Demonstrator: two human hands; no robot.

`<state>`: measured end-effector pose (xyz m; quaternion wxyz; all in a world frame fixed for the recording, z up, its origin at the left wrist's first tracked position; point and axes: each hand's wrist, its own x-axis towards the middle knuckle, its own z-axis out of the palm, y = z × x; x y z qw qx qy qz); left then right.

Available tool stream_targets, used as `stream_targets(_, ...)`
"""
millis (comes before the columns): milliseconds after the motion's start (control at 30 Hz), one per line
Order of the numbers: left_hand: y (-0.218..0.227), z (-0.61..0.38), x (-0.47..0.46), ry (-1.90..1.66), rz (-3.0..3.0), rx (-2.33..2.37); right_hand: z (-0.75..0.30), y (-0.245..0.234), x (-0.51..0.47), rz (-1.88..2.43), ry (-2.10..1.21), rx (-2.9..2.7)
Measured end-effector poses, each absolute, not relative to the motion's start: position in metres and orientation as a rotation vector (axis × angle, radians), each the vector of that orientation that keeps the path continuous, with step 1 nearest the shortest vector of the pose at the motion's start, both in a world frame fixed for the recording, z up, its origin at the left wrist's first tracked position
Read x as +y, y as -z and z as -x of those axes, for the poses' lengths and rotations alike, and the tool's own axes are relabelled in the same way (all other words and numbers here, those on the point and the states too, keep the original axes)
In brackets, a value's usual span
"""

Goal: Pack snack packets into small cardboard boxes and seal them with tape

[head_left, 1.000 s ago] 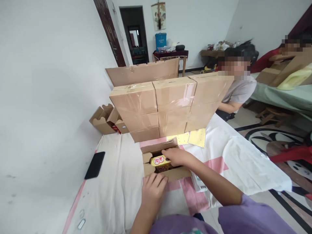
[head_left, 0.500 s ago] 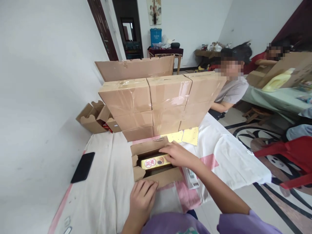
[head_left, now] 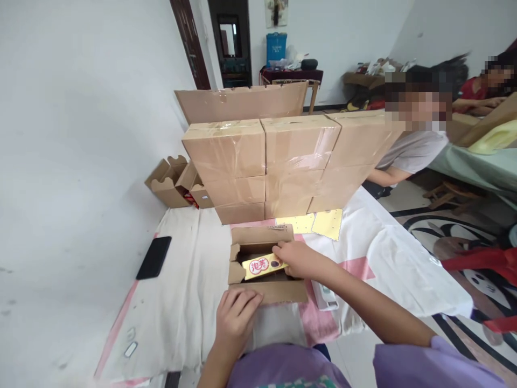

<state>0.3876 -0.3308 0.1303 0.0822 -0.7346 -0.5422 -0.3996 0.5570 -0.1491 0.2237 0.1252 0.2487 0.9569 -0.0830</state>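
An opened cardboard box [head_left: 283, 292] lies in front of me with its flaps spread. Inside it, slightly tilted, is a yellow snack box [head_left: 258, 265] with red lettering and a picture. My right hand [head_left: 301, 260] grips the right end of this snack box, its fingertips partly hidden. My left hand [head_left: 239, 312] rests on the near flap of the cardboard box, fingers bent over its left corner. Just right of the cardboard box, a white object [head_left: 325, 297] lies partly behind my right forearm.
Stacked taped cartons [head_left: 291, 161] form a wall behind the box. Yellow sheets [head_left: 328, 223] lie at its foot. A black phone [head_left: 154, 257] lies at left; open cartons [head_left: 172, 186] stand behind it. A person [head_left: 407, 153] sits beyond the table's right side.
The yellow snack box has tilted, with my right hand on its right end. My left hand stays at the near flap. The whole view has shifted a little.
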Motion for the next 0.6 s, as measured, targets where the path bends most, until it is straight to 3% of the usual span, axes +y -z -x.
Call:
stream_targets(300,-0.124,-0.384,-0.336,1.204,2.206,-1.595,-0.541,-0.2,-0.148,-0.721,0.292,2.835)
stream_targets(600,-0.125,-0.385,-0.343,1.264,2.207,-1.629,-0.584,-0.229,-0.144,-0.925,0.423,2.946)
